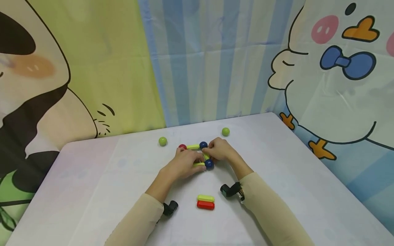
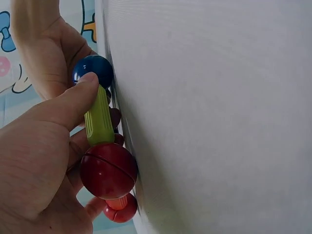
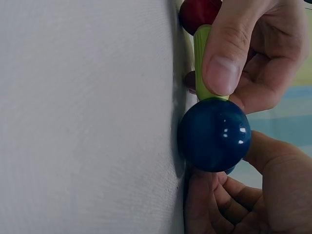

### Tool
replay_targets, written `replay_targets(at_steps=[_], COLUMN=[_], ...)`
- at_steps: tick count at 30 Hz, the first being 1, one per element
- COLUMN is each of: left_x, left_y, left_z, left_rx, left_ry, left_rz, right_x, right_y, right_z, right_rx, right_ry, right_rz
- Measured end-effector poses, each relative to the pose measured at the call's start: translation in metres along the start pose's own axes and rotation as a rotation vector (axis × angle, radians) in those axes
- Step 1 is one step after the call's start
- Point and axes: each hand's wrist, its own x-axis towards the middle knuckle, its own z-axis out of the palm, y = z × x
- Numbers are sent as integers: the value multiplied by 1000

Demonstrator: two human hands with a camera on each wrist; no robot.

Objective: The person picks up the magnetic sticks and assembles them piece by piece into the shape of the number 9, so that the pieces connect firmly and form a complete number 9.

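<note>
Ball-and-rod construction toy [image 1: 206, 156] mid-frame, left hand [image 1: 183, 163] with fingers clamped on near yellow-green rod [image 2: 100, 122], right hand [image 1: 220, 149] with fingers clamped on toy's right side, loose red rod [image 1: 205, 205] lower centre

Between the sleeves [image 1: 138, 220], a passage; obstacles: red rod [image 1: 205, 205], blue ball [image 1: 209, 164] beyond

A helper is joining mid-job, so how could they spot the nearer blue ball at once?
On the white table, find the left hand and right hand close together. Just right of the left hand in the head view, a blue ball sits at the end of a yellow-green rod. Unlike the other blue ball, it sits nearer the camera.
</note>
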Motion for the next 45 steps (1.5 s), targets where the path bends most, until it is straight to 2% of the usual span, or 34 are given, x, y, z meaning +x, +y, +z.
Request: replay_targets(at_steps=[12,17,23,37,45], left_x=[1,0,-1,5,3], left_y=[0,-1,-2,-3,-4], left_z=[1,0,0,2,1], left_rx=[3,5,-36,-65,-62], left_ry=[0,-7,-1,-7,-22], left_rz=[-14,-22,-16,1,-24], right_x=[3,3,3,-5,-4], right_y=[1,2,4,9,11], right_z=[2,2,2,-4,-1], right_rx=[-14,5,23,107,114], right_ry=[11,-10,-19,-72,-77], right_rz=[-10,-19,-36,0,-15])
